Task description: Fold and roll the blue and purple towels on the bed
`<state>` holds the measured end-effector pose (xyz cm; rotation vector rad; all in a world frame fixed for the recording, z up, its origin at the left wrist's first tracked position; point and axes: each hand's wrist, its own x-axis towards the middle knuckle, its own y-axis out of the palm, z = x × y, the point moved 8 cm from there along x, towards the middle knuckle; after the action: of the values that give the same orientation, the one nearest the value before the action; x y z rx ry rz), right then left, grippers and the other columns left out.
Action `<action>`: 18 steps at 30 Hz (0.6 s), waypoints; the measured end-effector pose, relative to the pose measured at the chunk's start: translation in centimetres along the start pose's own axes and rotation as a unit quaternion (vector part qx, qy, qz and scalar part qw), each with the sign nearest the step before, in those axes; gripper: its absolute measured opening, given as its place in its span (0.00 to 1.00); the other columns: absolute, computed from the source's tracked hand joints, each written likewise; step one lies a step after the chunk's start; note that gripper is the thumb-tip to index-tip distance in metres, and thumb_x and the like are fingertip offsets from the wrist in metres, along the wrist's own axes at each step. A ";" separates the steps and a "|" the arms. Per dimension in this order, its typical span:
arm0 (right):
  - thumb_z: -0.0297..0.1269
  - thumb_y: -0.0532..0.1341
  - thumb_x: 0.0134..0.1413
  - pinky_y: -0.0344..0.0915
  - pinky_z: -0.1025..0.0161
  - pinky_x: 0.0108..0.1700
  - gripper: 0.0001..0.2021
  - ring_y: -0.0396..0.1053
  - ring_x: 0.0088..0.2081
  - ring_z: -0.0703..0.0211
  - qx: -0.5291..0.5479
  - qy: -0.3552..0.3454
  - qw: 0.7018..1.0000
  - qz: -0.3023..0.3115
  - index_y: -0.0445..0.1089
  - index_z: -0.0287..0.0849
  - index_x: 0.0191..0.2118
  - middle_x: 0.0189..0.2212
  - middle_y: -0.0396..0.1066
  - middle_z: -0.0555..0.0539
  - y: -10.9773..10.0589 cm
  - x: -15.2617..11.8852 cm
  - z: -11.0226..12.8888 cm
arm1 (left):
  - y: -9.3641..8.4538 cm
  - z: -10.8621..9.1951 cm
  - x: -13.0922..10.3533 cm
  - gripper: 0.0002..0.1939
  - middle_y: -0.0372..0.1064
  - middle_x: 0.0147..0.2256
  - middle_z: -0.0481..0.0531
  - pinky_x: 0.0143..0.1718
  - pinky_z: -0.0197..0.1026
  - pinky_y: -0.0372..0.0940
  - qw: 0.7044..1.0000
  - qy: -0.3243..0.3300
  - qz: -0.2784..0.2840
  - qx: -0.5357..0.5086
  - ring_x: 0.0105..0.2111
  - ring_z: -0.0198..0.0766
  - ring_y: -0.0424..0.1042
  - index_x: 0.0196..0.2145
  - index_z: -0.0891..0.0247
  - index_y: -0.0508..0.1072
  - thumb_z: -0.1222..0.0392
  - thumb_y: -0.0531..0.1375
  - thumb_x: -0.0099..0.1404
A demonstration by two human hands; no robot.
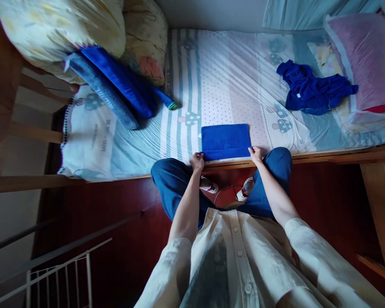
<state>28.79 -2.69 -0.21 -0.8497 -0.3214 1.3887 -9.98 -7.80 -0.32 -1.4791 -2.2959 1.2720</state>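
A blue cloth (225, 139), folded into a flat rectangle, lies at the near edge of the bed, with a fold line along its near side. My left hand (197, 161) pinches its near left corner. At the near right corner, my right hand (255, 154) grips the cloth in the same way. A small white tag sticks out at the cloth's left side. Farther right on the bed is a crumpled blue cloth (314, 90), apart from both hands.
Rolled blue cloths (115, 81) lie at the left, against a patterned pillow (144, 40). A pink pillow (367, 60) rests at the right end. The patterned bedsheet (224, 64) shows creases. A white metal rack (60, 278) stands at the lower left on the red floor (115, 244).
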 end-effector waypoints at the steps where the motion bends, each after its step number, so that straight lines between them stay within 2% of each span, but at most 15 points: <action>1: 0.39 0.61 0.57 0.58 0.65 0.36 0.18 0.58 0.27 0.60 -0.008 0.003 1.000 0.001 0.55 0.47 0.21 0.19 0.60 0.55 0.1 0.0 -0.1 | -0.1 0.1 -0.1 0.06 0.76 0.30 0.54 0.44 0.44 0.69 1.000 -0.016 -0.008 0.006 0.37 0.45 0.77 0.35 0.61 0.75 0.59 0.59 0.64; 3: 0.40 0.61 0.57 0.59 0.65 0.35 0.17 0.58 0.27 0.60 -0.017 0.001 1.000 0.001 0.55 0.47 0.21 0.19 0.60 0.55 0.3 0.1 -0.3 | -0.1 0.1 -0.3 0.05 0.76 0.30 0.54 0.44 0.43 0.69 1.000 -0.026 -0.017 0.001 0.37 0.45 0.77 0.35 0.61 0.75 0.59 0.59 0.64; 10: 0.46 0.59 0.58 0.58 0.65 0.32 0.17 0.58 0.26 0.61 -0.015 -0.031 0.999 -0.008 0.59 0.47 0.22 0.18 0.60 0.54 0.5 0.4 -0.5 | -0.2 -0.6 -0.3 0.07 0.76 0.31 0.53 0.44 0.42 0.69 1.000 0.003 -0.016 -0.015 0.39 0.45 0.77 0.36 0.61 0.76 0.59 0.59 0.64; 18: 0.42 0.60 0.57 0.60 0.64 0.35 0.15 0.60 0.28 0.60 -0.036 -0.018 0.999 -0.005 0.61 0.45 0.22 0.20 0.65 0.52 0.5 0.2 -0.3 | -0.1 -0.4 -0.4 0.07 0.76 0.30 0.53 0.43 0.41 0.69 1.000 0.009 -0.021 -0.005 0.39 0.45 0.77 0.36 0.61 0.75 0.60 0.59 0.64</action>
<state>28.67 -2.62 -0.83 -0.8818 -0.4049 1.3921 -9.65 -7.86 0.17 -1.4322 -2.3129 1.2334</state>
